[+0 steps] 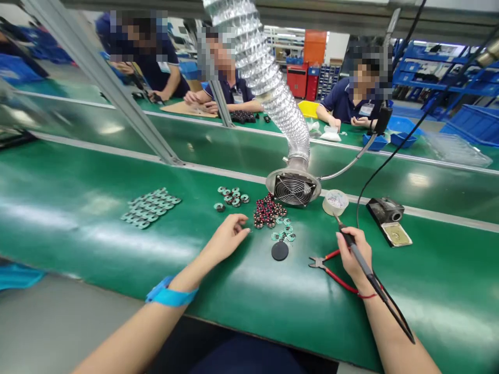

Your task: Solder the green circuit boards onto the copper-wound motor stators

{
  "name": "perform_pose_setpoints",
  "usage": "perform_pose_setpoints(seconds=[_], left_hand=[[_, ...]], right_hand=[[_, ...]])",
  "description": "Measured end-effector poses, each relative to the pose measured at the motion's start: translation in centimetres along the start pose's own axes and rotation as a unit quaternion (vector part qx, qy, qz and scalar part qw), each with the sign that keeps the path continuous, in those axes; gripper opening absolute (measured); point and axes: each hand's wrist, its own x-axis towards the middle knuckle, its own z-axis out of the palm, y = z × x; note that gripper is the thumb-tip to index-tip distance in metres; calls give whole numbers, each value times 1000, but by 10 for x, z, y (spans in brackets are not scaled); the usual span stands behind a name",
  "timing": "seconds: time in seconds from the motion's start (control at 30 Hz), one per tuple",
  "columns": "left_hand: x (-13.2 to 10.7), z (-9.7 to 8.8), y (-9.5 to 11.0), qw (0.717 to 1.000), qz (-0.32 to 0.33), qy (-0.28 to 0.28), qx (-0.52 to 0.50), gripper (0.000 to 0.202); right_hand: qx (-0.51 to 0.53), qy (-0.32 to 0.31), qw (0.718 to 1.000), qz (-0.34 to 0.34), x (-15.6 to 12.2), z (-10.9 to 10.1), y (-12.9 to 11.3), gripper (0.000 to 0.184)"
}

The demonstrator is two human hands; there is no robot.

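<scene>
A soldering iron [356,252] lies in my right hand [354,254], fingers closed round its grip. Its tip points down at the rim of a round whitish tub [335,202]. Under that hand rest red-handled side cutters [318,262]. My left hand [226,239], with a blue wrist strap, hovers over the mat, thumb and fingers drawn together; something tiny may be at the fingertips, too small to name. Right of it are a heap of small red-and-black coil parts [267,210], several green circuit boards [286,231] and a black disc [279,251].
A fume extractor fan [295,189] on a silver duct [268,78] hangs above the parts. Rows of green-topped parts [151,206] lie left, a smaller group [233,196] behind my left hand. A soldering stand with sponge [390,221] sits right. Co-workers sit beyond the divider.
</scene>
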Motion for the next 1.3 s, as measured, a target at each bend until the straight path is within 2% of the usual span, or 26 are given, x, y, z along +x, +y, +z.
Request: perform_pose_setpoints(seconds=[0.13,0.23,0.33,0.43,0.53,0.6,0.67,0.77,0.87,0.97,1.07,1.2,1.3], left_hand=[[-8,18,19,997,71,-15,-17,32],[-3,24,32,995,92,-1,-26,21],[1,22,38,994,102,-2,-49,6],[-8,10,43,988,115,-39,-94,9],[-32,-8,54,970,151,-113,-151,16],[-50,-22,66,947,193,-178,-186,15],[-65,-34,78,905,263,-233,-241,13],[-77,-44,87,889,300,-222,-264,21],[-81,-45,83,897,261,-213,-286,23],[-84,-44,77,892,150,-244,-351,13],[-88,-41,81,890,65,-291,-346,24],[-89,-34,94,905,19,-291,-310,33],[-85,-31,98,904,11,-293,-312,33]], right_hand=[[-1,-35,999,11,-1,-12,-19,36],[49,-118,991,29,-3,-16,-42,36],[80,-196,977,34,-11,-13,-65,30],[74,-237,968,30,-24,-6,-89,28],[110,-280,953,35,-37,4,-117,39],[181,-291,938,46,-40,9,-136,53],[260,-301,915,63,-41,13,-150,62],[329,-310,889,78,-40,16,-160,60],[331,-290,895,75,-44,19,-163,57],[291,-242,924,60,-51,22,-165,59],[214,-210,954,30,-55,27,-168,59],[143,-222,965,-5,-57,31,-170,61],[106,-233,966,-25,-55,31,-167,58]])
